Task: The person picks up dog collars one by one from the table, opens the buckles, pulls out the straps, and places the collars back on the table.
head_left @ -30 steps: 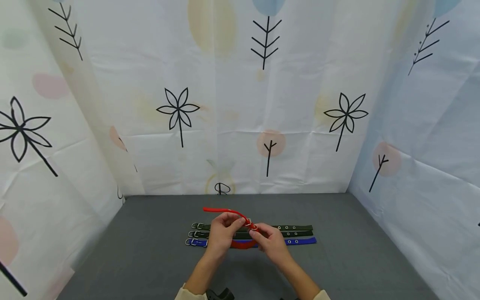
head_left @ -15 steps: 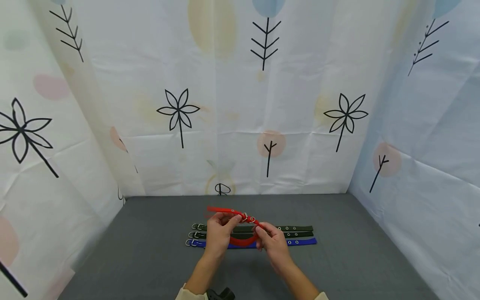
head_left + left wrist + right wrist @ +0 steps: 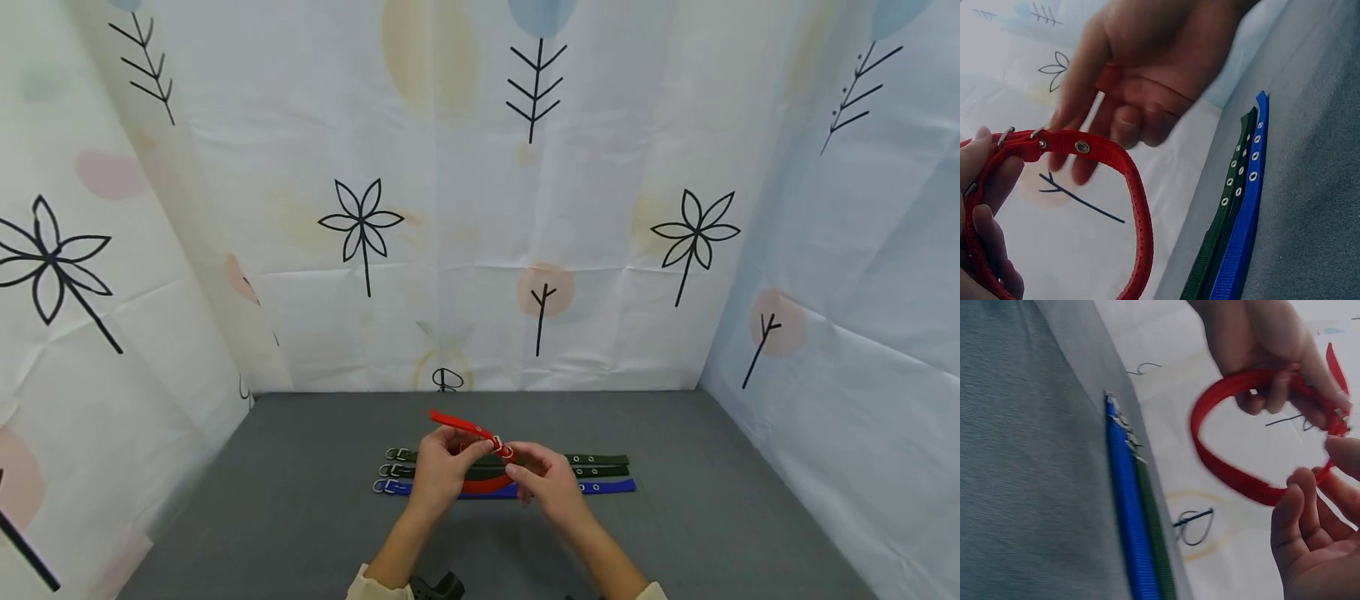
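Note:
A red collar, bent into a loop with its strap through the buckle, is held up over the table between both hands. The left hand grips it beside the buckle, thumb on top and fingers curled inside the loop. The right hand pinches the band by the metal ring, its other fingers loosely bent. The collar's free end sticks out up and left past the left hand. A metal eyelet shows in the band. In the right wrist view the loop hangs open between the hands.
Behind and below the hands, three collars lie flat in parallel on the grey table: dark green, black and blue. Their buckles are on the left. Patterned white cloth walls the table's back and sides.
The red collar's free end, blurred and nearly level half a second ago, now slants down toward the buckle. The right hand has moved slightly closer to the left hand. Both keep hold of the collar.

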Available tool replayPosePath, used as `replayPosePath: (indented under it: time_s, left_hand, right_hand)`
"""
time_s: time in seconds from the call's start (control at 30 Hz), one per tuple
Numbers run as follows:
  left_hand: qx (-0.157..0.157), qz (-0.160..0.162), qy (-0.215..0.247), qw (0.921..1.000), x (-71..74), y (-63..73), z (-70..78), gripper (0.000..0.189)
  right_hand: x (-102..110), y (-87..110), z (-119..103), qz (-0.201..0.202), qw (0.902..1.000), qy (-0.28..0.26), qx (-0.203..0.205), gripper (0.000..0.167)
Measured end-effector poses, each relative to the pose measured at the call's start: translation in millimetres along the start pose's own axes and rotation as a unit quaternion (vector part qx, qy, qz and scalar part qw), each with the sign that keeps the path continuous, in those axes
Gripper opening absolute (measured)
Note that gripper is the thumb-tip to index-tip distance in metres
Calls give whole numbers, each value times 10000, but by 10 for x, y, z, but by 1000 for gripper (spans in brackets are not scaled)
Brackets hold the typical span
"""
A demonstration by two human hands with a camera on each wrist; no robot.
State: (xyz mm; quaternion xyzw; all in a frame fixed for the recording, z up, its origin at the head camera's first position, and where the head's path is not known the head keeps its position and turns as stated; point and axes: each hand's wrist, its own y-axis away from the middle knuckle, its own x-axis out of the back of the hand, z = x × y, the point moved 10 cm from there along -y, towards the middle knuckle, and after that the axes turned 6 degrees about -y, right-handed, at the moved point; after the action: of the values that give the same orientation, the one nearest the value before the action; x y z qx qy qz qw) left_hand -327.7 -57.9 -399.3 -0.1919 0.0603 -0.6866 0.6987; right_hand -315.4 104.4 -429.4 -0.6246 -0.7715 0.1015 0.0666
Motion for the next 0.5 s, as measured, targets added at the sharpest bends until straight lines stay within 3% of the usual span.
replayPosePath:
  time_s: [0.17,0.23,0.37,0.5]
  left_hand:
    - [-53,-192,-225,9995,-23,15,37,21]
    - [-53,-173,-262,9995,-9,42,147,18]
    - [-64,-100,-170,9998,-1,45,183,16]
    - [-186,4,-36,9998,-13,6,41,21]
  right_hand:
    - [-79,6,-244,-334,9992,154,122,27]
    - [-75,1,-236,-324,9993,104,129,27]
    - [-39,-36,-97,-330,9992,-98,221,28]
    - [-58,-25,-95,-313,9992,-122,229,26]
